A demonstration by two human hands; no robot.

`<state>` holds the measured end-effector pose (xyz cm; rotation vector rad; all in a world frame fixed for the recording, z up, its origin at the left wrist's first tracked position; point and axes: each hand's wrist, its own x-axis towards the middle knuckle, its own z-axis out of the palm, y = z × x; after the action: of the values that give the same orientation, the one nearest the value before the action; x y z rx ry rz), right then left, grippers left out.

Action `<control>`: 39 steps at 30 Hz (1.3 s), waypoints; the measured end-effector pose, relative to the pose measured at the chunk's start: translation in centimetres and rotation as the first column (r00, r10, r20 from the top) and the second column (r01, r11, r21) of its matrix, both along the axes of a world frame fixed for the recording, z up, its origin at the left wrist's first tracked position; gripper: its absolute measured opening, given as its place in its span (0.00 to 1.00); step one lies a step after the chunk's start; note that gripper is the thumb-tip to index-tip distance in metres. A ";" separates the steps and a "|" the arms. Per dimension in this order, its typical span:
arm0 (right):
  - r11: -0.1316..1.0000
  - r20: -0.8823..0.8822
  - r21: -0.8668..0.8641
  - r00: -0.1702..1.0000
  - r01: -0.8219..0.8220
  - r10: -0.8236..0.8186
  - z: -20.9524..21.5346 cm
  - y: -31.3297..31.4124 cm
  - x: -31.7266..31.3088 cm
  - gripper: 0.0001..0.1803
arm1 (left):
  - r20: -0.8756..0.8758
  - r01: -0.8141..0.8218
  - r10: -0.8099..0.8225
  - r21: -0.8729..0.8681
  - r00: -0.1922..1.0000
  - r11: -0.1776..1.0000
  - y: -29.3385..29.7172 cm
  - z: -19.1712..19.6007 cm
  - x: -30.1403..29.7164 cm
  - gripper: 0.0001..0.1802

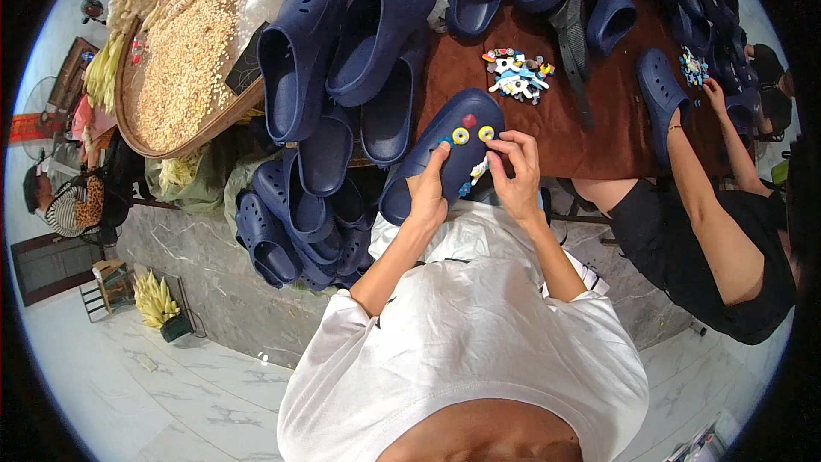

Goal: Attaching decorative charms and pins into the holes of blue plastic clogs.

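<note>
My left hand [428, 188] grips a navy blue clog [462, 115] from its left side, holding it over the front edge of the brown table [599, 128]. Small round charms, one red and two yellow, sit on the clog's toe. My right hand [516, 173] pinches a small charm against the clog's upper, fingers closed on it. A pile of colourful loose charms [517, 75] lies on the table just beyond the clog.
Several navy clogs [342, 60] are heaped at the left and along the table's far side. A wide round basket of grain [184, 68] sits far left. Another person in black [710, 231] works on a clog [660, 94] at my right.
</note>
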<state>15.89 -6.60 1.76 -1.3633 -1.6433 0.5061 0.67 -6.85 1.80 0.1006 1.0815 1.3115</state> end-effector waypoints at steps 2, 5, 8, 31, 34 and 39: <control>1.000 0.009 -0.001 1.000 0.010 -0.010 -0.1 -0.1 0.7 0.09 | 0.098 -0.024 0.033 -0.083 0.995 0.996 0.8 1.0 0.1 0.17; 0.996 -0.022 -0.082 0.999 -0.033 0.031 -1.0 -0.1 1.6 0.10 | 0.123 -0.004 0.017 -0.103 0.992 0.995 1.8 1.4 0.5 0.19; 0.996 -0.041 -0.091 0.999 -0.010 0.006 -1.0 0.1 1.4 0.13 | 0.208 0.065 -0.052 -0.057 0.977 0.996 2.8 1.7 1.0 0.21; 0.942 0.332 0.036 0.893 -0.335 0.305 1.9 4.5 0.7 0.23 | -0.864 0.412 0.068 0.306 0.500 0.858 -2.3 -0.9 -3.7 0.26; 0.949 0.335 0.102 0.909 -0.298 0.249 1.1 4.5 0.4 0.22 | -0.955 0.495 0.156 0.266 0.252 0.827 -1.9 -2.0 -2.7 0.32; 0.957 0.280 0.124 0.935 -0.262 0.219 1.0 6.2 1.2 0.22 | -0.942 0.510 0.118 0.273 0.314 0.816 -1.2 -2.1 -0.6 0.30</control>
<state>17.07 -0.36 2.72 -1.1532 -2.0399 0.3338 0.03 -8.02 -0.26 1.6190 1.5344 1.2347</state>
